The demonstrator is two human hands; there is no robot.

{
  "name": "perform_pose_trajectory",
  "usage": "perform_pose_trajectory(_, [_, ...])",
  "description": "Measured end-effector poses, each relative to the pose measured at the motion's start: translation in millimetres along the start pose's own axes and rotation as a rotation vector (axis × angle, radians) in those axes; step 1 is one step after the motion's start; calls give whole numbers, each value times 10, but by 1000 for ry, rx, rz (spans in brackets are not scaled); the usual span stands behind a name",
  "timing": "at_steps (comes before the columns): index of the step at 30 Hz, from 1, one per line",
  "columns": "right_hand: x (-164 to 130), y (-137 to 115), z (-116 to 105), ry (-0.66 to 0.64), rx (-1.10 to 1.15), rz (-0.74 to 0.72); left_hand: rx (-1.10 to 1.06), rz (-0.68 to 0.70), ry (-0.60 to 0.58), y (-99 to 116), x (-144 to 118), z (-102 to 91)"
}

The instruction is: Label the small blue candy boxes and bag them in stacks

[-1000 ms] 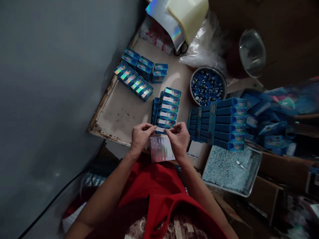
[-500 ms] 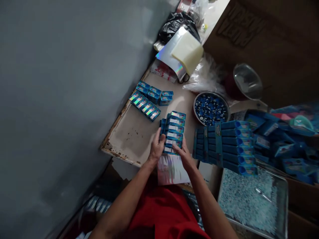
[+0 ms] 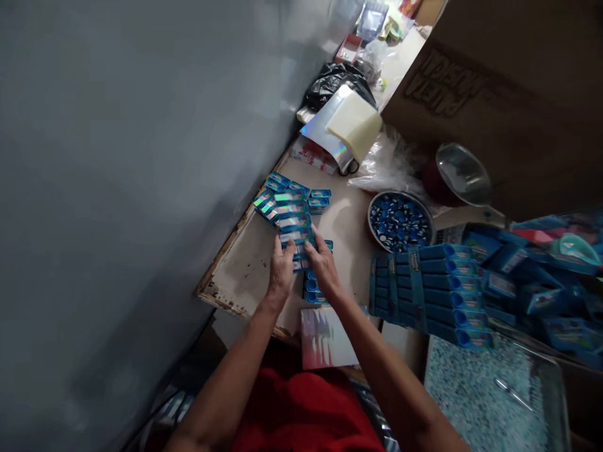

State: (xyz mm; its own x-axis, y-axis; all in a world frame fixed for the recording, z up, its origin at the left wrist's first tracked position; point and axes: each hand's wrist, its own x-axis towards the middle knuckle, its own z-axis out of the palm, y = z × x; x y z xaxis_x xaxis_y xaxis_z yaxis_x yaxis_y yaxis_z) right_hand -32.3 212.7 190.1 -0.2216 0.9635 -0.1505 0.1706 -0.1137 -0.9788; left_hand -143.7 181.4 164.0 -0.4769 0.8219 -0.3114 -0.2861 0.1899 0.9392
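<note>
Both hands, left [image 3: 281,271] and right [image 3: 321,263], clasp a row of blue boxes [image 3: 294,227] between curled fingers.

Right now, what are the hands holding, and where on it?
Both hands grip a row of small blue boxes at its near end: left hand on the left side, right hand on the right. The row's far end reaches the boxes by the wall.

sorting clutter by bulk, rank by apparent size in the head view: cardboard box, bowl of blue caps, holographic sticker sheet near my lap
1. cardboard box
2. bowl of blue caps and holographic sticker sheet: look alike in size, and the sheet lies nearer the camera, so unranked.
</note>
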Motion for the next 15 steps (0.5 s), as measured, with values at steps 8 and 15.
perform_pose_trajectory(8, [1403, 92, 146, -314, -82, -28, 89, 217, 101, 51, 1061, -43])
perform_pose_trajectory(15, [-126, 237, -823, 79, -232, 2, 464, 140, 196, -722, 310, -1077])
